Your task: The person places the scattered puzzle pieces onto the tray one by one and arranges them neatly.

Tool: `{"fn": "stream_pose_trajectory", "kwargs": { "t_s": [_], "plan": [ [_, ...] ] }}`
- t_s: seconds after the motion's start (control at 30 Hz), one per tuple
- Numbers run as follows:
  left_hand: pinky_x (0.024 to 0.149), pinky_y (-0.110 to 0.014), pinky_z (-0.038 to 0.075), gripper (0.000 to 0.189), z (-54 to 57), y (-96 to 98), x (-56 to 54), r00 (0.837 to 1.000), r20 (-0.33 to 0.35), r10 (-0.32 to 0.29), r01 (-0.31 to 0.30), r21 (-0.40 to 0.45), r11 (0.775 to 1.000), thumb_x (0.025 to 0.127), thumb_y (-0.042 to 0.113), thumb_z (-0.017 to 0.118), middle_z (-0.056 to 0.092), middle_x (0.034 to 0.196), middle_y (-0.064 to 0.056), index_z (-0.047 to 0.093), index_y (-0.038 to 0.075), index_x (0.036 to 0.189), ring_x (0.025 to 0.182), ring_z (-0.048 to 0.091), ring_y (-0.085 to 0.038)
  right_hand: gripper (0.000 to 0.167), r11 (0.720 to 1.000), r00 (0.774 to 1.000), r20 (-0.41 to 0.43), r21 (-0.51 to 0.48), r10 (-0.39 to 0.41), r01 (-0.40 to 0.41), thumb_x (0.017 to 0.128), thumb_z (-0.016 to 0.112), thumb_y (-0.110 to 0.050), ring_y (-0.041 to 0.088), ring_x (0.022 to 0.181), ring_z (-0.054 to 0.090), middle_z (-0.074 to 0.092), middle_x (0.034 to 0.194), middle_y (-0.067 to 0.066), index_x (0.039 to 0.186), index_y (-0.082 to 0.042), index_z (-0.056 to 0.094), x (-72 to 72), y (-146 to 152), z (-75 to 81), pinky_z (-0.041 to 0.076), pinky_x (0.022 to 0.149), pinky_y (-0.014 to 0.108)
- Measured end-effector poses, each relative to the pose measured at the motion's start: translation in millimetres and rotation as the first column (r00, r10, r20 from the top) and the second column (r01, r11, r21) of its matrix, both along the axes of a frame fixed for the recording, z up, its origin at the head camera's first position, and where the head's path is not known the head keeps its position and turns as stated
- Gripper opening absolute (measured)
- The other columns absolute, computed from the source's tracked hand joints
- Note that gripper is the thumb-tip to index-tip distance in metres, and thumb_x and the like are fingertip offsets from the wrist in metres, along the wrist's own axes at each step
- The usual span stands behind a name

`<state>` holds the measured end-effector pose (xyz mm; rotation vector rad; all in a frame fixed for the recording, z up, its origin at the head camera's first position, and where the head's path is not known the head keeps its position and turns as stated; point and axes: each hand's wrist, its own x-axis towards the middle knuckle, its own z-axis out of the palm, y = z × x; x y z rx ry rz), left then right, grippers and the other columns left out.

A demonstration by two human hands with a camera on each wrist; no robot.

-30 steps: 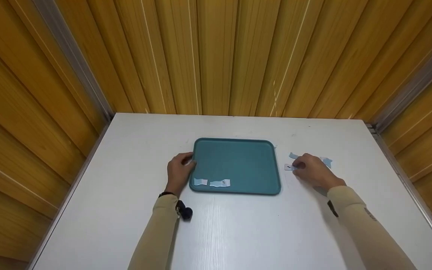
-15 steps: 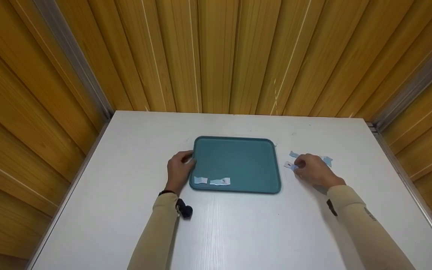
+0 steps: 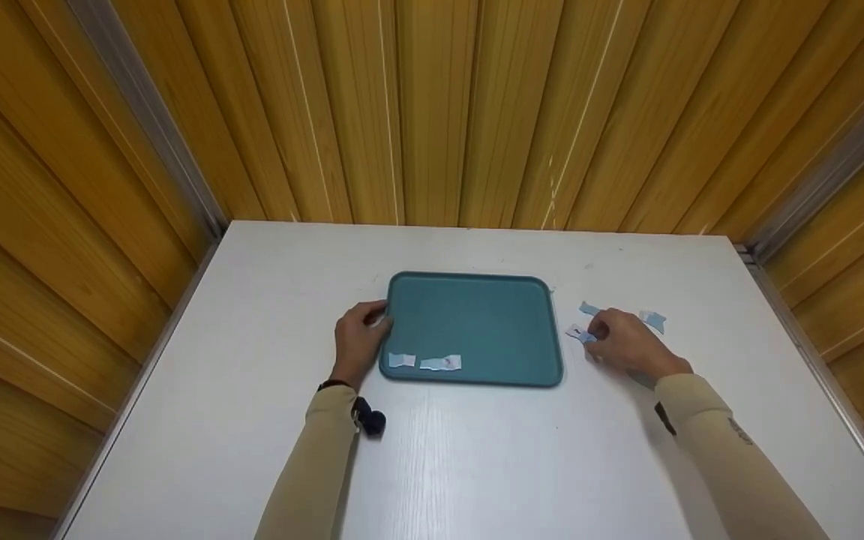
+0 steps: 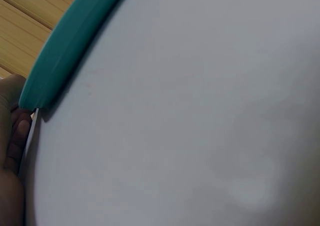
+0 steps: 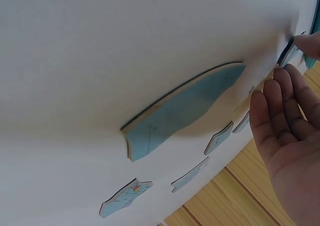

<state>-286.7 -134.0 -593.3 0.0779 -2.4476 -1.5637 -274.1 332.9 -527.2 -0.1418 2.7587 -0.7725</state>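
A teal tray [image 3: 477,330] lies on the white table, two pale blue puzzle pieces [image 3: 441,363] in its near left corner. My left hand [image 3: 359,341] grips the tray's left rim between thumb and fingers; the left wrist view shows that hand [image 4: 12,136] at the rim [image 4: 65,50]. To the right of the tray, my right hand [image 3: 627,341] pinches a small white-and-blue puzzle piece [image 3: 575,332] with thumb and fingertips. The right wrist view has this piece [image 5: 287,53] on edge between thumb and index finger, the other fingers [image 5: 272,105] loosely bent.
More puzzle pieces [image 3: 654,321] lie around the right hand, one [image 3: 589,308] just beyond it. A large wavy-edged piece [image 5: 185,105] and several small ones [image 5: 125,197] show in the right wrist view. Wood-patterned panels [image 3: 432,112] stand behind the table.
The puzzle piece in my right hand has turned from level to slanted, and the hand has shifted very slightly. My left hand stays on the tray rim.
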Motion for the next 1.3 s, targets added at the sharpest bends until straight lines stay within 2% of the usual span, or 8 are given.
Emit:
{"fn": "stream_pose_trajectory", "kwargs": {
  "t_s": [0.13, 0.27, 0.5, 0.77, 0.97, 1.13, 1.3],
  "plan": [
    [0.099, -0.038, 0.055, 0.032, -0.5, -0.2, 1.0, 1.0, -0.018, -0.004, 0.004, -0.001, 1.0, 0.095, 0.006, 0.079, 0.074, 0.121, -0.007, 0.075, 0.006, 0.127, 0.112, 0.067, -0.022, 0.034, 0.999, 1.0, -0.021, -0.034, 0.004, -0.004, 0.099, 0.072, -0.019, 0.034, 0.106, 0.06, 0.066, 0.117, 0.017, 0.125, 0.002, 0.064, 2.1, -2, 0.5, 0.052, 0.1, 0.056],
    [0.097, -0.038, 0.055, 0.031, -1.8, -1.0, 0.2, 0.999, -0.034, -0.007, 0.007, -0.011, 1.0, 0.095, 0.006, 0.079, 0.074, 0.12, -0.007, 0.076, 0.006, 0.126, 0.11, 0.067, -0.022, 0.031, 0.996, 0.993, -0.107, -0.074, 0.04, -0.048, 0.098, 0.072, -0.014, 0.034, 0.105, 0.063, 0.068, 0.114, 0.019, 0.121, 0.005, 0.066, 3.6, -3, 1.3, 0.054, 0.096, 0.054],
    [0.097, -0.038, 0.055, 0.03, -1.3, -1.2, -0.1, 0.999, -0.045, -0.011, 0.011, -0.01, 1.0, 0.095, 0.007, 0.079, 0.075, 0.119, -0.007, 0.076, 0.005, 0.125, 0.11, 0.067, -0.023, 0.03, 0.982, 0.966, -0.247, -0.15, 0.077, -0.116, 0.098, 0.075, -0.011, 0.031, 0.102, 0.064, 0.069, 0.112, 0.017, 0.122, 0.006, 0.067, 4.5, -11, 5.6, 0.055, 0.091, 0.048],
    [0.097, -0.038, 0.055, 0.03, -1.9, -1.7, -0.5, 0.999, -0.051, -0.016, 0.015, -0.014, 1.0, 0.095, 0.007, 0.079, 0.075, 0.119, -0.008, 0.076, 0.005, 0.125, 0.11, 0.068, -0.024, 0.032, 0.974, 0.968, -0.241, -0.193, 0.072, -0.12, 0.097, 0.077, -0.01, 0.032, 0.108, 0.065, 0.068, 0.117, 0.015, 0.125, 0.003, 0.069, 7.2, -31, 12.2, 0.056, 0.1, 0.051],
    [0.097, -0.038, 0.056, 0.031, -2.4, -1.9, -0.8, 0.999, -0.045, -0.016, 0.016, 0.002, 1.0, 0.095, 0.006, 0.079, 0.074, 0.12, -0.008, 0.076, 0.005, 0.126, 0.111, 0.068, -0.023, 0.029, 0.967, 0.959, -0.256, -0.186, 0.122, -0.173, 0.096, 0.076, -0.005, 0.032, 0.109, 0.067, 0.067, 0.116, 0.013, 0.123, 0.001, 0.071, 9.6, -45, 12.7, 0.056, 0.101, 0.052],
    [0.097, -0.037, 0.056, 0.031, -1.8, -1.8, -1.0, 0.999, -0.035, -0.012, 0.012, 0.006, 1.0, 0.095, 0.006, 0.08, 0.074, 0.12, -0.008, 0.076, 0.005, 0.126, 0.11, 0.067, -0.023, 0.027, 0.951, 0.944, -0.273, -0.193, 0.184, -0.241, 0.094, 0.078, -0.002, 0.03, 0.108, 0.068, 0.068, 0.113, 0.011, 0.121, 0.0, 0.073, 12.2, -56, 11.9, 0.057, 0.1, 0.05],
    [0.097, -0.041, 0.055, 0.031, -0.7, -1.0, -0.5, 0.999, -0.031, -0.006, 0.006, 0.012, 1.0, 0.094, 0.005, 0.079, 0.075, 0.119, -0.01, 0.076, 0.003, 0.125, 0.11, 0.068, -0.025, 0.028, 0.946, 0.942, -0.253, -0.181, 0.22, -0.269, 0.094, 0.079, -0.002, 0.028, 0.107, 0.068, 0.068, 0.112, 0.009, 0.122, -0.001, 0.074, 14.1, -67, 11.4, 0.058, 0.098, 0.049]
  ]
}}
